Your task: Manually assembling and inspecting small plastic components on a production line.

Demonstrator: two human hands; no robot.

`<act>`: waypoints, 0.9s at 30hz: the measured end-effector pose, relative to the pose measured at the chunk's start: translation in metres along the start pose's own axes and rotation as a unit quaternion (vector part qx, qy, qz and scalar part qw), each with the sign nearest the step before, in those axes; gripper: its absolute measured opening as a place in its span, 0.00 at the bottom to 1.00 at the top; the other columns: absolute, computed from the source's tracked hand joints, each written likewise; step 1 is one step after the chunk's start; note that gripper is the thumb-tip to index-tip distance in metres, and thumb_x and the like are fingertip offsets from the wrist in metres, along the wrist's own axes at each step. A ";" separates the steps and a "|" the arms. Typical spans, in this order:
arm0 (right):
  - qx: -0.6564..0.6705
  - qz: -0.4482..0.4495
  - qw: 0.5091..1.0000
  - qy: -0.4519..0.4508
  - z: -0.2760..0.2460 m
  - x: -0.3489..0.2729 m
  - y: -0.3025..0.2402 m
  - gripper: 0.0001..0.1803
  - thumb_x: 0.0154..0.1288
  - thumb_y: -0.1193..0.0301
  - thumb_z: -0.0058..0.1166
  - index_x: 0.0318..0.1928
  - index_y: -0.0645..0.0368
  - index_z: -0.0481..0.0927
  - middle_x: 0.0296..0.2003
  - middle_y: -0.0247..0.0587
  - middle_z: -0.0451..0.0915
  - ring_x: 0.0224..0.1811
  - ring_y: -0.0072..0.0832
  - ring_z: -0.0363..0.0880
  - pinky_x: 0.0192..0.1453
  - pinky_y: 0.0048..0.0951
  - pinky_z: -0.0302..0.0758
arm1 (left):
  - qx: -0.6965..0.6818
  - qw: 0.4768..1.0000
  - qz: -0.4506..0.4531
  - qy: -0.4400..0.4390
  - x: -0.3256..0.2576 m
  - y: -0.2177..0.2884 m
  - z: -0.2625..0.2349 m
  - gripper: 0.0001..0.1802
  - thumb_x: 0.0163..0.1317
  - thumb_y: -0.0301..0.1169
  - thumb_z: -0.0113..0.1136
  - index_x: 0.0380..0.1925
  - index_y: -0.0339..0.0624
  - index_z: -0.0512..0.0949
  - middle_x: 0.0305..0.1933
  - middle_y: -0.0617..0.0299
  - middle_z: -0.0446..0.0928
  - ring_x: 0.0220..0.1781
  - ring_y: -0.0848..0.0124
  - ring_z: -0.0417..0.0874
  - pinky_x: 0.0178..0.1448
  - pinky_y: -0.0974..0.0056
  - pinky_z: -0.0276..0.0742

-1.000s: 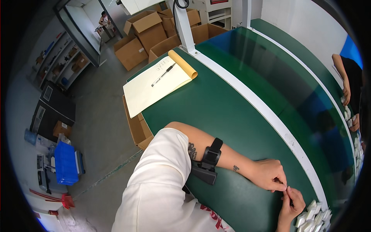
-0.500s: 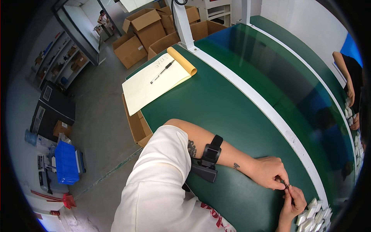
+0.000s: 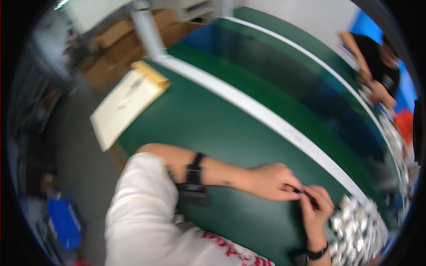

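Above the green tabletop, my left hand and my right hand meet fingertip to fingertip. Both are closed in a pinch on a small dark piece, mostly covered by the fingers and too blurred to name. A black strap with a dark block is worn on my left forearm, and a black band circles my right wrist. Close beside my right hand lies a heap of small white, silvery pieces.
A notepad with a pen on it lies at the table's far left corner. A white rail borders the dark green belt. Across it, another person handles small pale pieces. Cardboard boxes stand behind.
The view has swung right and blurred, so table and hands sit further left in the picture. More of the heap and the other person shows. Both hands keep their pinch on the dark piece.
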State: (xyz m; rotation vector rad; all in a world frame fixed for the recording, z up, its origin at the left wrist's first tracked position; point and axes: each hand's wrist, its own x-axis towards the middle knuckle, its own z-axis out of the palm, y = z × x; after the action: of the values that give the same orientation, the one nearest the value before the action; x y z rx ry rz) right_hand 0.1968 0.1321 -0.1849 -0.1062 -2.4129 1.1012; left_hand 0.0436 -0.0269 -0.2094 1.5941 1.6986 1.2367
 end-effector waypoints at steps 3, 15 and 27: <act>0.023 -0.023 0.999 -0.029 0.003 0.005 0.004 0.13 0.54 0.79 0.70 0.42 0.58 0.88 0.37 0.38 0.82 0.33 0.25 0.80 0.34 0.23 0.78 | 0.040 0.995 0.053 0.075 -0.008 -0.002 0.000 0.13 0.62 0.39 0.64 0.43 0.47 0.86 0.20 0.67 0.78 0.26 0.66 0.78 0.42 0.59 0.71; 0.029 -0.021 0.999 0.001 -0.007 -0.004 0.013 0.12 0.57 0.77 0.69 0.43 0.56 0.88 0.36 0.36 0.80 0.32 0.23 0.80 0.33 0.23 0.78 | 0.015 0.999 0.029 0.022 0.004 0.007 -0.002 0.16 0.56 0.31 0.70 0.46 0.44 0.85 0.27 0.69 0.83 0.27 0.74 0.78 0.39 0.65 0.71; 0.016 -0.051 0.999 0.005 -0.009 -0.004 0.012 0.11 0.55 0.79 0.70 0.40 0.57 0.89 0.35 0.36 0.82 0.30 0.21 0.79 0.30 0.22 0.74 | 0.030 0.999 0.024 0.014 0.006 0.009 -0.006 0.15 0.56 0.32 0.70 0.44 0.44 0.86 0.25 0.69 0.83 0.26 0.74 0.77 0.38 0.65 0.68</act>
State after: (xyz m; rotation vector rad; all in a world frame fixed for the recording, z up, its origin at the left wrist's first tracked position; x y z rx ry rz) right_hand 0.2026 0.1456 -0.1904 0.0227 -2.3636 1.0890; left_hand 0.0420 -0.0237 -0.1981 1.6700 1.7403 1.2482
